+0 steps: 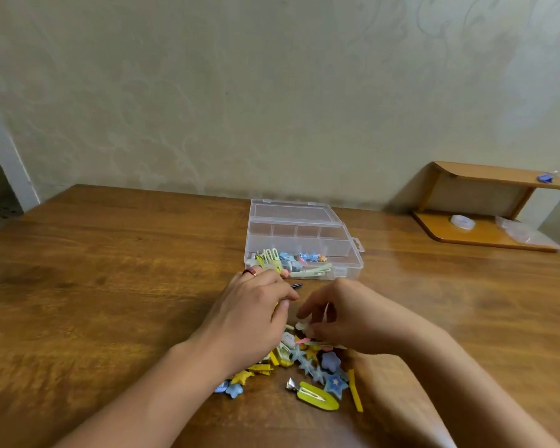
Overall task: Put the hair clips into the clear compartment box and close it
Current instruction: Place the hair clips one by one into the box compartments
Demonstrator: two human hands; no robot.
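Observation:
A clear compartment box [349, 253] lies open on the wooden table, its lid [291, 210] folded back. Several coloured hair clips [291, 260] fill its near compartment; the far compartments look bare. A pile of loose hair clips [314, 367] in yellow, blue and white lies near me. My left hand [253, 315] rests over the pile's left side with fingers curled on a clip whose dark tip [296, 286] sticks out. My right hand [346, 315] pinches a pale clip [303, 326] at the pile's top.
A small wooden shelf unit [485, 208] stands at the back right, with a tape roll [463, 221] and a plastic bag [514, 229] on its lower board. A patterned wall runs along the table's far edge.

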